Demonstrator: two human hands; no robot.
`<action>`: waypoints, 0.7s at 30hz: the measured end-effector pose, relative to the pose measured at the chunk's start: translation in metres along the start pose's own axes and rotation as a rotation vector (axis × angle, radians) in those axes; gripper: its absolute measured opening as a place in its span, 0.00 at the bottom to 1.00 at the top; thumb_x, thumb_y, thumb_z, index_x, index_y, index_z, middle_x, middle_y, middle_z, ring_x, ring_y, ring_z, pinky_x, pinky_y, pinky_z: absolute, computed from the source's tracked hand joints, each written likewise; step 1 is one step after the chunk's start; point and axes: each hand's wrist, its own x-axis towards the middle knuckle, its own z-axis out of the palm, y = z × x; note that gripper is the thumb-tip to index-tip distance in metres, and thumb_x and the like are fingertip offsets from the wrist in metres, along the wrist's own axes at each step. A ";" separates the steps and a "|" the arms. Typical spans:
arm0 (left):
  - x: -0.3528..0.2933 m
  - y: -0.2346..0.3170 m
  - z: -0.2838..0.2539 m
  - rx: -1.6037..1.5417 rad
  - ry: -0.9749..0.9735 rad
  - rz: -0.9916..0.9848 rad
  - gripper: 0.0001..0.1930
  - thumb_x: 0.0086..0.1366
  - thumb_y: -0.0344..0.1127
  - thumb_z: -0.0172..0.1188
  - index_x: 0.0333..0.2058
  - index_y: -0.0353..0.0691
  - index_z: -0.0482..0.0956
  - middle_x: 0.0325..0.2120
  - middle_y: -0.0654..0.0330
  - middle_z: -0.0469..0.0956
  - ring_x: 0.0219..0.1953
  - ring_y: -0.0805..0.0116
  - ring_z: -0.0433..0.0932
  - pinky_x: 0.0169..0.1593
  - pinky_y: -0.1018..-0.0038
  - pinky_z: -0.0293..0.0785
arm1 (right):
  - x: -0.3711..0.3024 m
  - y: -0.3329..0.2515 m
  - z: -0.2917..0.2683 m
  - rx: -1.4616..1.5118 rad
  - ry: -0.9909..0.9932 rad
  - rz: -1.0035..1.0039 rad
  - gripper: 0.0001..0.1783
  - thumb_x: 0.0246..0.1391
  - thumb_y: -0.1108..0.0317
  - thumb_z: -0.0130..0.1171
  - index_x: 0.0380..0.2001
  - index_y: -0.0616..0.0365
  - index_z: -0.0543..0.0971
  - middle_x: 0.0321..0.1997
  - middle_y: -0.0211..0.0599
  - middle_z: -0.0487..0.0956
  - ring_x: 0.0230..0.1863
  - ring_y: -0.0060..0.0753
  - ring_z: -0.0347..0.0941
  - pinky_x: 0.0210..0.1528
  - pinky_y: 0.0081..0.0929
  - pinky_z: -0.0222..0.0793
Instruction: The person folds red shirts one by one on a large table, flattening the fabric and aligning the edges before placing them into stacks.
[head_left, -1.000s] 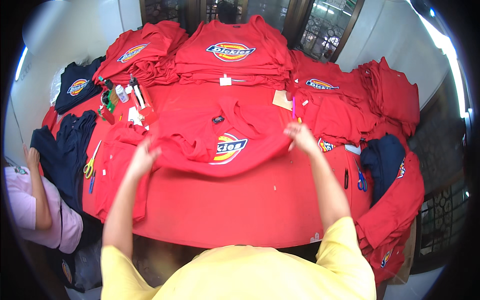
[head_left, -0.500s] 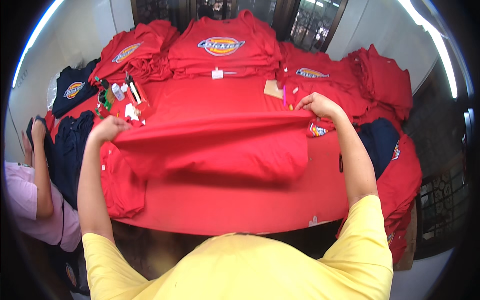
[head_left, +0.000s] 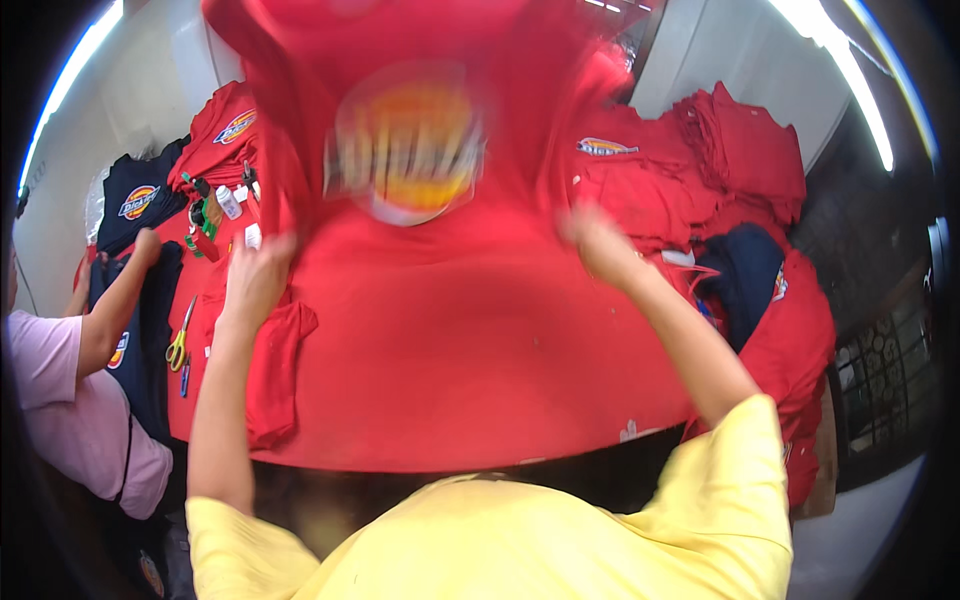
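Note:
A red T-shirt is spread out in the air above the red-topped table, its large yellow, white and dark chest print smeared by motion. My left hand is closed on the shirt's near left edge. On the opposite side my right hand, somewhat blurred, grips the near right edge. The shirt's upper part rises past the top of the view and hides the far middle of the table. Beside my left forearm lies another folded red garment.
Yellow-handled scissors lie left of my forearm, near small bottles. Red shirts are piled at the far right; a dark cap-like piece rests nearer. At left, a person in pink handles dark garments.
The shirt, earlier folded over low above the table, has swung up and away, its print now showing. My hands have come closer together and nearer to me. Scissors have come into sight.

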 end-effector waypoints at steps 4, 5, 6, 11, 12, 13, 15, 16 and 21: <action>-0.019 0.014 -0.021 -0.018 -0.394 -0.355 0.12 0.62 0.34 0.58 0.42 0.39 0.84 0.34 0.50 0.84 0.39 0.63 0.82 0.47 0.70 0.75 | -0.071 0.017 -0.022 0.830 -0.272 -0.017 0.14 0.60 0.69 0.52 0.45 0.61 0.81 0.31 0.35 0.81 0.25 0.23 0.76 0.29 0.24 0.75; -0.030 0.019 -0.041 -0.173 -0.218 -0.460 0.12 0.64 0.32 0.57 0.42 0.34 0.83 0.33 0.56 0.84 0.38 0.71 0.79 0.47 0.74 0.72 | -0.090 0.001 -0.053 0.793 -0.258 0.072 0.14 0.61 0.67 0.52 0.46 0.61 0.81 0.31 0.34 0.81 0.21 0.21 0.73 0.24 0.24 0.74; -0.021 0.049 -0.058 -0.436 -0.094 -0.390 0.12 0.64 0.31 0.56 0.41 0.31 0.82 0.34 0.61 0.81 0.39 0.75 0.76 0.47 0.77 0.69 | -0.118 0.010 -0.063 0.910 -0.129 -0.013 0.14 0.60 0.66 0.54 0.43 0.61 0.82 0.28 0.31 0.80 0.22 0.19 0.73 0.25 0.21 0.72; -0.005 0.067 -0.088 -1.129 0.155 0.086 0.08 0.66 0.32 0.58 0.40 0.36 0.71 0.35 0.61 0.75 0.38 0.71 0.78 0.46 0.73 0.75 | -0.222 0.054 -0.097 1.161 0.513 -0.350 0.06 0.50 0.79 0.58 0.29 0.70 0.82 0.25 0.41 0.78 0.29 0.28 0.73 0.33 0.24 0.67; 0.010 0.078 -0.083 -1.207 0.136 0.209 0.09 0.65 0.34 0.59 0.40 0.36 0.71 0.35 0.60 0.75 0.38 0.71 0.78 0.45 0.73 0.76 | -0.218 0.071 -0.093 1.255 0.591 -0.495 0.06 0.53 0.76 0.58 0.29 0.69 0.81 0.26 0.40 0.78 0.26 0.27 0.71 0.31 0.24 0.65; 0.036 0.101 -0.072 -1.219 0.086 0.151 0.08 0.64 0.31 0.59 0.39 0.36 0.71 0.35 0.61 0.75 0.36 0.71 0.78 0.44 0.75 0.75 | -0.216 0.091 -0.088 1.318 0.628 -0.464 0.06 0.55 0.75 0.58 0.31 0.69 0.80 0.28 0.39 0.78 0.27 0.27 0.72 0.31 0.24 0.66; 0.107 0.124 -0.030 -0.856 0.101 0.005 0.07 0.62 0.29 0.59 0.38 0.33 0.77 0.32 0.64 0.77 0.35 0.76 0.74 0.41 0.80 0.71 | -0.194 0.125 -0.088 1.402 0.556 -0.243 0.07 0.58 0.72 0.57 0.34 0.67 0.79 0.31 0.38 0.78 0.29 0.27 0.73 0.32 0.25 0.69; 0.145 0.143 -0.007 -0.838 -0.080 -0.208 0.09 0.62 0.32 0.60 0.39 0.33 0.79 0.32 0.66 0.77 0.37 0.80 0.72 0.42 0.81 0.68 | -0.180 0.142 -0.092 1.413 0.455 -0.034 0.08 0.59 0.72 0.57 0.35 0.66 0.79 0.33 0.37 0.79 0.31 0.26 0.74 0.33 0.26 0.71; 0.315 0.210 0.026 -0.749 0.142 0.024 0.12 0.65 0.37 0.60 0.44 0.38 0.80 0.34 0.70 0.80 0.30 0.85 0.71 0.34 0.85 0.64 | -0.093 0.296 -0.134 1.396 1.008 0.134 0.11 0.62 0.71 0.52 0.45 0.64 0.76 0.43 0.36 0.79 0.44 0.30 0.75 0.46 0.32 0.74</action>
